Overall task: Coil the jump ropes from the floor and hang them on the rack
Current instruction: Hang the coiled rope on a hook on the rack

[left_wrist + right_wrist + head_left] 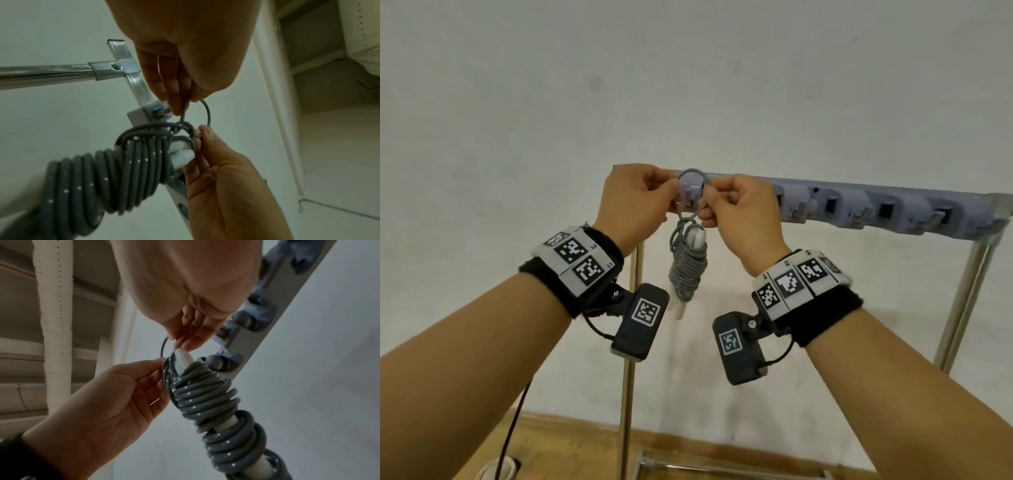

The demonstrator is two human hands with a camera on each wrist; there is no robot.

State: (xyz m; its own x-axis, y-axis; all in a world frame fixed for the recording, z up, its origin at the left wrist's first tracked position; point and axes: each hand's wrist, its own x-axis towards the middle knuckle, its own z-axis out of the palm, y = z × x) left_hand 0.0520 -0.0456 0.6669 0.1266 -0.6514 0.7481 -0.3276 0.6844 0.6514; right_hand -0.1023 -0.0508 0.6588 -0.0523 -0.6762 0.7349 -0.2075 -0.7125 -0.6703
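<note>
Now your left hand (pixel 635 202) and right hand (pixel 739 214) each pinch the coiled grey jump rope's (pixel 686 270) loop (pixel 691 174) over the rack's (pixel 859 209) end hook (pixel 691 195).

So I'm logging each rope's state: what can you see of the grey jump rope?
The grey jump rope is a speckled cord wound tightly round its white handles, hanging upright below the rack. A small loop rises from its top, pinched by the left hand and right hand at the first hook.
</note>
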